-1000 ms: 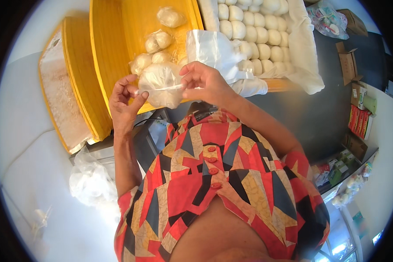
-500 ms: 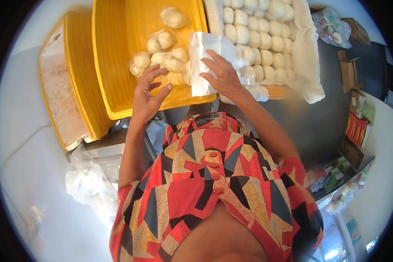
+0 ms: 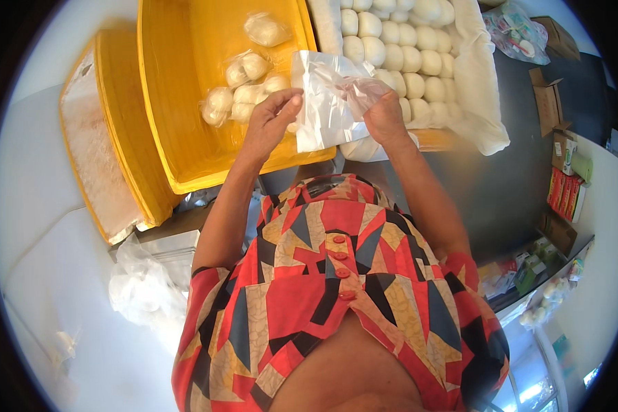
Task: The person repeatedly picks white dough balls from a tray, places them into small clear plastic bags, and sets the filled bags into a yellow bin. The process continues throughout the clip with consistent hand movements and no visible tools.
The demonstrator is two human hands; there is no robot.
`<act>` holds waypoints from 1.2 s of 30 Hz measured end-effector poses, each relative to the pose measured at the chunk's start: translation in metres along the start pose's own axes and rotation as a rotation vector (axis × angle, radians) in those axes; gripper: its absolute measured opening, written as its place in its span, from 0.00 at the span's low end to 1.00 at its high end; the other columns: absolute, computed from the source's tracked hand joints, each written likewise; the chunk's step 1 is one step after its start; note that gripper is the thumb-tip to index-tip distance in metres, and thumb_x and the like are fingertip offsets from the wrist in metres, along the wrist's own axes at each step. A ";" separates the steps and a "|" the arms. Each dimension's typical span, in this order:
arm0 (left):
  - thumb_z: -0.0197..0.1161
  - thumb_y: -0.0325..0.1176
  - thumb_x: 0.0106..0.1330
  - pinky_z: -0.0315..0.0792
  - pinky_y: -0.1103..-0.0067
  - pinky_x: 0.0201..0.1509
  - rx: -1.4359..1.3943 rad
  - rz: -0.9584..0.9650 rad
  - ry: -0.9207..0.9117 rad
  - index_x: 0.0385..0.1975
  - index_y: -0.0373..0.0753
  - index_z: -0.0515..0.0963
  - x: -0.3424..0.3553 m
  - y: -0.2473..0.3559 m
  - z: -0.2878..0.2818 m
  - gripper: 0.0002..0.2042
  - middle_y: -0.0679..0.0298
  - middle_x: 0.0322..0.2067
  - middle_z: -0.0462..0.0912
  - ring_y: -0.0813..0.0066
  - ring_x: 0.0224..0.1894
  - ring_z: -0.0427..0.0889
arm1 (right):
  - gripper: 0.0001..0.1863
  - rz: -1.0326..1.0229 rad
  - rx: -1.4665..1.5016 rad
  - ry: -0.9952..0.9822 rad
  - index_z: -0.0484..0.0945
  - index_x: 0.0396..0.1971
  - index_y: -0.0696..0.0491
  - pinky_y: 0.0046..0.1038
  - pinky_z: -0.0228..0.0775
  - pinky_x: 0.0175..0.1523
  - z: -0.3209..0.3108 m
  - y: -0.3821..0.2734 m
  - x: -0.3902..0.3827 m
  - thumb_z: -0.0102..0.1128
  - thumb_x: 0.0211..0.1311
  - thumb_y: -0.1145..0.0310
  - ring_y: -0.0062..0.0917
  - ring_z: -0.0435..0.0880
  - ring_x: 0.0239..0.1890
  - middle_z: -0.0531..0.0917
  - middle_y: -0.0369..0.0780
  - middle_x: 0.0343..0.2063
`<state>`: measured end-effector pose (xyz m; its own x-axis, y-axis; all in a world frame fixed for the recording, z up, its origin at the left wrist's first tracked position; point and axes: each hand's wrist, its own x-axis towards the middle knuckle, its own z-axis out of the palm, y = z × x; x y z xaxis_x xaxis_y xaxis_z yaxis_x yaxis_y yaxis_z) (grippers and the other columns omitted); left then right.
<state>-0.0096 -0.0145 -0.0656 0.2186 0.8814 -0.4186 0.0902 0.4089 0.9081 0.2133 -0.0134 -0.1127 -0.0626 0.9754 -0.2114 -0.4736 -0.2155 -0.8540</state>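
My left hand has its fingers curled together at the left edge of a stack of clear plastic bags; what is in its fingertips is unclear. My right hand is closed on a crumpled clear bag at the stack's right side. The bags lie across the edge between a yellow crate and a cloth-lined tray. In the crate sit several bagged bundles of white buns. The tray holds rows of round white buns.
Another yellow container stands at the left, with crumpled white plastic below it. On the dark counter at the right are cardboard boxes, a bag of small items and red packages.
The bagged bundle I held a second ago is out of my hands, among the others in the crate. My hands moved to the bag stack; my right hand has closed and lifted a bag's edge.
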 end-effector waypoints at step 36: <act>0.66 0.44 0.53 0.52 0.57 0.66 1.247 0.814 -0.027 0.50 0.38 0.72 0.055 -0.073 0.089 0.26 0.56 0.59 0.66 0.55 0.65 0.59 | 0.07 -0.150 0.394 0.540 0.74 0.36 0.60 0.26 0.73 0.45 -0.109 -0.087 -0.007 0.56 0.57 0.82 0.25 0.80 0.38 0.80 0.41 0.35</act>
<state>0.0825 -0.0173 -0.1538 0.6324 0.7528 0.1828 0.6874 -0.6541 0.3156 0.3504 -0.0071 -0.0890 0.4270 0.8115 -0.3990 -0.7335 0.0528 -0.6776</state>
